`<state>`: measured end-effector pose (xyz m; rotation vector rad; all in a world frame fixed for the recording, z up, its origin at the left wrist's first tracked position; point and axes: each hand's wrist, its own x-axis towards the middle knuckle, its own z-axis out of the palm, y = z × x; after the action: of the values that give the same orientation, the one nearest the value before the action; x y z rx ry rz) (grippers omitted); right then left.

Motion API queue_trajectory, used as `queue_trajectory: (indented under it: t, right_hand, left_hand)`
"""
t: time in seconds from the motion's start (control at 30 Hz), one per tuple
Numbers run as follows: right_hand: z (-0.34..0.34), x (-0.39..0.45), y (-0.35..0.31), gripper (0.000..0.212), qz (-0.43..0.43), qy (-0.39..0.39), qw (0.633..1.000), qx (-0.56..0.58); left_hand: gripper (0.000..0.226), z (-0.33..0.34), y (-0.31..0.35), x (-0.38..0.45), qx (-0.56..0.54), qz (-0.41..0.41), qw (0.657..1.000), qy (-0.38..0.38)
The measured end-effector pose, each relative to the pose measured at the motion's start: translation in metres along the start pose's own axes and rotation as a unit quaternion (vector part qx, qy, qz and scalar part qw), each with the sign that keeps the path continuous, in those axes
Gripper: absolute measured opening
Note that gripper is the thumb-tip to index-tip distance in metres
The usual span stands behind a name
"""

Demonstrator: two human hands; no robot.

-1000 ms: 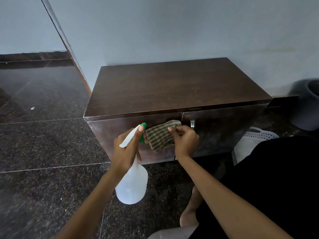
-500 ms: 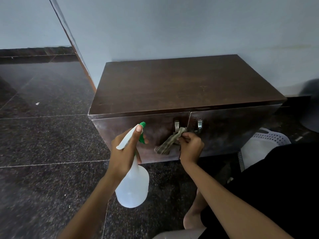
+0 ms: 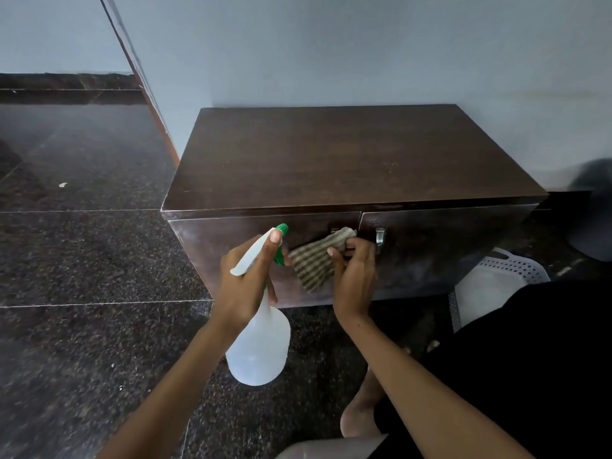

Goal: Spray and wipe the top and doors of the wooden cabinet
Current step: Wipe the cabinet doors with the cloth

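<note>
A low dark wooden cabinet stands against the pale wall, with two shut doors and metal handles at the middle. My left hand grips a white spray bottle with a green nozzle, held in front of the left door. My right hand presses a striped grey-green cloth against the left door, right at its handle, which the cloth mostly covers. The right door's handle shows beside my fingers.
Dark speckled stone floor spreads to the left and in front. A white perforated plastic basket lies on the floor right of the cabinet. A dark round bin stands at the far right. My dark-clothed leg fills the lower right.
The cloth was bunched at the left handle half a second ago and is now spread flatter against the left door. The bottle hand has hardly moved. The camera has shifted slightly.
</note>
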<state>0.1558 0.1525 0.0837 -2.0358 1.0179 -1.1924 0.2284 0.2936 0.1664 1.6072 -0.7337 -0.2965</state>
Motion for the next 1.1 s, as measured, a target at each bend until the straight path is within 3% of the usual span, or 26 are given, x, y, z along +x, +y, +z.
queue_trajectory:
  t: [0.23, 0.33, 0.43, 0.5, 0.57, 0.6, 0.67, 0.8, 1.1]
  right_hand:
    - [0.005, -0.006, 0.007, 0.03, -0.009, -0.034, 0.999, -0.022]
    - [0.009, -0.006, 0.008, 0.024, 0.06, -0.04, 0.997, -0.04]
    - [0.013, -0.002, 0.0, 0.026, 0.182, -0.005, 0.982, 0.051]
    - [0.009, 0.007, -0.014, 0.028, 0.348, 0.012, 0.918, 0.188]
    - [0.001, 0.018, -0.026, 0.026, 0.514, 0.029, 0.794, 0.324]
    - [-0.003, 0.024, -0.03, 0.025, 0.565, 0.028, 0.741, 0.363]
    - [-0.009, 0.031, -0.034, 0.027, 0.605, 0.012, 0.677, 0.419]
    - [-0.01, 0.033, -0.033, 0.042, 0.616, -0.007, 0.651, 0.444]
    - [-0.027, 0.028, -0.04, 0.029, 0.618, -0.01, 0.654, 0.437]
  left_hand:
    - [0.048, 0.004, -0.001, 0.0, 0.006, -0.001, 1.0, 0.003]
    - [0.05, 0.005, 0.002, -0.001, 0.006, 0.004, 1.0, -0.005]
    - [0.05, 0.003, 0.002, 0.001, 0.009, 0.0, 1.0, -0.002]
    - [0.049, 0.002, 0.002, 0.002, 0.008, 0.005, 1.0, -0.001]
    - [0.046, 0.002, 0.002, 0.002, 0.013, 0.006, 1.0, 0.0]
    - [0.046, 0.002, 0.002, 0.003, 0.014, 0.005, 1.0, 0.002]
    - [0.046, 0.003, 0.002, 0.004, 0.012, 0.006, 1.0, 0.006]
    - [0.049, 0.002, 0.006, 0.004, 0.011, 0.006, 1.0, 0.012]
    - [0.05, -0.002, 0.012, -0.003, 0.013, 0.013, 1.0, 0.011]
